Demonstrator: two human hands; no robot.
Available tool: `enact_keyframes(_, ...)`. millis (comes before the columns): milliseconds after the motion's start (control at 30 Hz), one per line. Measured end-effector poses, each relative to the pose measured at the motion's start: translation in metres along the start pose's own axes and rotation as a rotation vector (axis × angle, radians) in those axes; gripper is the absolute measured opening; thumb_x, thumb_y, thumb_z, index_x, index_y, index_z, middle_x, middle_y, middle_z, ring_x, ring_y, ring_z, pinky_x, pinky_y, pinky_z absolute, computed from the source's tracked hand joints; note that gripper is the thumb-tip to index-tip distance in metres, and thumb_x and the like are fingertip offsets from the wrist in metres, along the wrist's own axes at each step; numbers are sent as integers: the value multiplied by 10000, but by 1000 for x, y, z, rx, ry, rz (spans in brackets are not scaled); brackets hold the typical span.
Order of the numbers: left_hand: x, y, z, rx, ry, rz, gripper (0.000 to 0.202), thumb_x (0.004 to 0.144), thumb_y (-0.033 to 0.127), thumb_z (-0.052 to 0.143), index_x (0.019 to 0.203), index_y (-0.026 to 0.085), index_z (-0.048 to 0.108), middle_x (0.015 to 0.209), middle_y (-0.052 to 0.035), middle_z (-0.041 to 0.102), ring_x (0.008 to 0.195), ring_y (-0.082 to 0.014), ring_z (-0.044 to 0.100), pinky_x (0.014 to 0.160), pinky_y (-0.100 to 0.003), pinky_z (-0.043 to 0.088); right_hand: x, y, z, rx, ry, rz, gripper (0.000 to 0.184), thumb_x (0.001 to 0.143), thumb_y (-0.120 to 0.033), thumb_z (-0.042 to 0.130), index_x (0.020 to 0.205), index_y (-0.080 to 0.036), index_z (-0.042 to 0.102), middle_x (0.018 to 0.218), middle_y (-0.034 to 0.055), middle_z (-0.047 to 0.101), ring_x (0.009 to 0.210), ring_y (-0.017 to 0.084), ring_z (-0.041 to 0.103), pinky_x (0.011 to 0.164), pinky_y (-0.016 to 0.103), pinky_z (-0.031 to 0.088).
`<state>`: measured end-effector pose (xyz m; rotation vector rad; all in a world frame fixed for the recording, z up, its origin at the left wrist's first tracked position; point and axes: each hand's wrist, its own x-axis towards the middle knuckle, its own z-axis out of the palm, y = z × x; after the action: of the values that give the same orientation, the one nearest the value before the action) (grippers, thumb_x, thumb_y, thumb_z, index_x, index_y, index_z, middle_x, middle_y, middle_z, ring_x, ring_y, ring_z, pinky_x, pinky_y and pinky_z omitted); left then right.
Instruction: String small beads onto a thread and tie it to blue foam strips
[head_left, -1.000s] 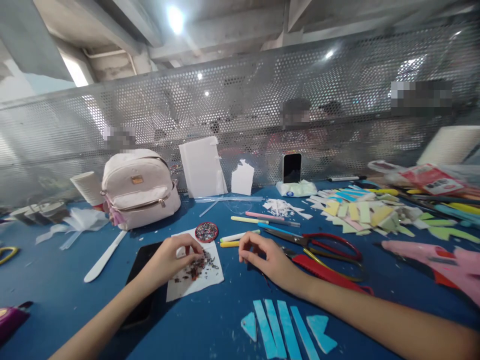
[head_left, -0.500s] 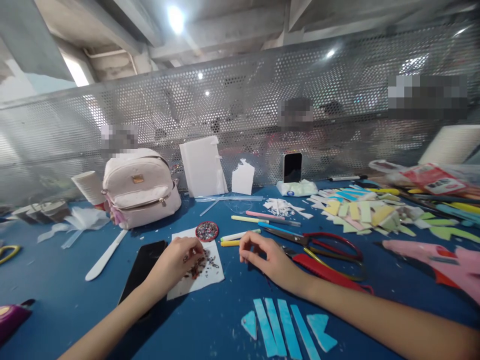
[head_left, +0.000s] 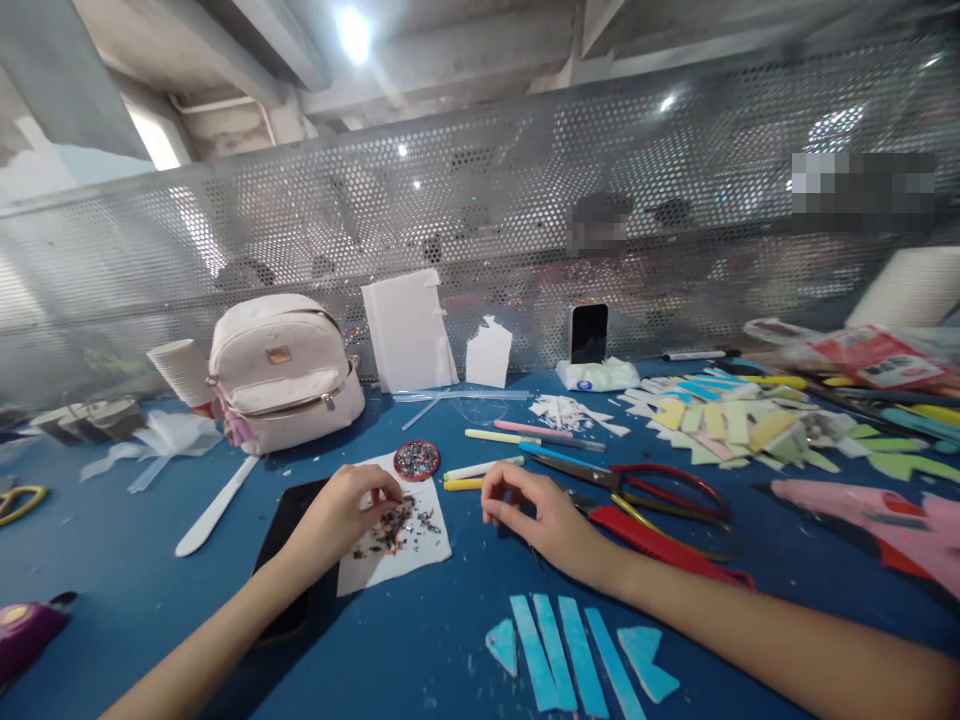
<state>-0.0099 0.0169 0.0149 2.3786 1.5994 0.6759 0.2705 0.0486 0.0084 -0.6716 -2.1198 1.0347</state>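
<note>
My left hand (head_left: 352, 505) is over a white sheet of paper (head_left: 431, 552), its thumb and fingers pinched together at a scatter of small dark and coloured bits (head_left: 401, 535). Whatever the fingertips hold is too small to make out. A round red-rimmed lid or dish (head_left: 416, 460) of similar bits sits at the paper's top edge. My right hand (head_left: 529, 515) rests on the blue table to the right of the paper, fingers curled loosely toward the thumb; I cannot make out anything in them. Beside it lie red-handled scissors (head_left: 667, 490) and several coloured pens (head_left: 484, 468).
A black phone (head_left: 289, 520) lies partly under my left forearm. Blue strips (head_left: 577, 650) lie in front of my right forearm. A pale backpack (head_left: 285, 375), white card (head_left: 409, 330), a pile of pastel pieces (head_left: 720, 420) and a pink glue gun (head_left: 855, 510) surround the work area.
My left hand has shifted slightly left, still pinched, and more of the bits on the paper show, including an orange one. My right hand keeps its pose. The view has shifted slightly.
</note>
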Motion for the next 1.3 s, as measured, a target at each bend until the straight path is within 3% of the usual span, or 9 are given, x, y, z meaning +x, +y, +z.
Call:
enact_keyframes(167,0,-6,-7,35,8,-16,137,899,232,590,810,191,686,786,-29,723,711,-189,643,659,-267,446,-1,-1,1,-11,-8,-1,187,970,-337,506,872,-187,559,781,16,631,688,139,586,573,227,411)
enact_keyframes(500,1,-20,-4,93,-31,-6,106,844,190,633,829,214,735,869,-43,718,791,-207,638,734,-300,438,-1,1,1,-21,-15,3,158,964,-311,519,873,-189,559,785,16,635,677,140,586,583,233,424)
enact_keyframes(733,1,-28,-1,55,-89,-16,96,830,134,630,839,193,706,813,-19,745,675,-157,654,681,-250,460,-1,-1,0,-37,-25,2,181,966,-327,511,861,-187,558,774,16,637,673,140,591,573,230,413)
enact_keyframes(1100,1,-18,-4,92,-83,2,109,813,149,634,773,205,719,822,-28,731,715,-172,649,694,-269,453,-1,-1,1,-46,-25,0,166,968,-309,514,860,-192,560,769,10,642,672,139,597,581,231,420)
enact_keyframes(1300,0,-17,0,151,-83,-21,128,803,121,628,780,208,719,839,-30,722,755,-197,644,760,-328,431,-2,0,1,-39,-28,-4,163,971,-311,515,869,-192,559,765,7,637,671,136,596,578,229,417)
